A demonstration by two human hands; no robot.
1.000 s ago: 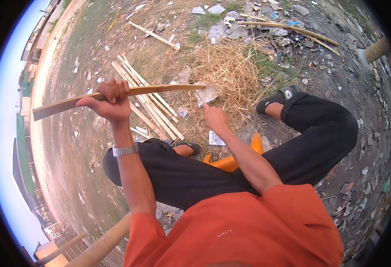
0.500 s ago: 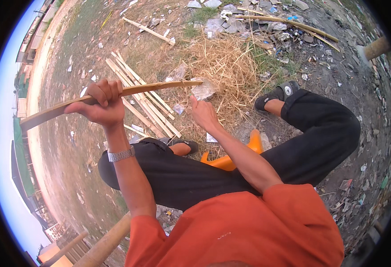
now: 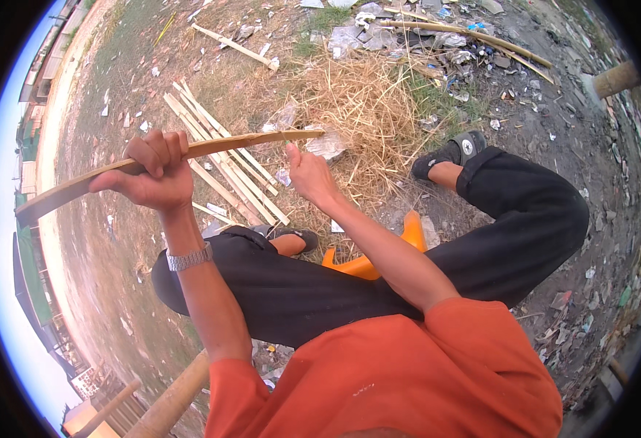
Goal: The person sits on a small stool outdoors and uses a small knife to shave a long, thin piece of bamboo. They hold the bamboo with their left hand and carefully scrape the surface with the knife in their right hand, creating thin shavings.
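My left hand (image 3: 156, 169) is closed around a long flat strip of split bamboo (image 3: 240, 141), held slantwise above the ground. Its near end reaches out to the left, and its thinner end points right. Close under that thinner end is my right hand (image 3: 311, 175), its fingers curled and thumb uppermost. Whatever those fingers hold, if anything, is hidden from this view. A small notch or raised sliver shows on the strip just above the right thumb.
Several pale bamboo strips (image 3: 225, 164) lie on the ground beyond my left knee. A heap of dry straw or shavings (image 3: 368, 109) is ahead. An orange plastic stool (image 3: 364, 266) shows under my legs. Longer poles (image 3: 474, 35) and litter lie farther off; a thick pole (image 3: 171, 398) stands lower left.
Both hands and the bamboo strip have shifted slightly left in the picture. The right thumb is now closer to the notch on the strip. The left hand keeps its hold.
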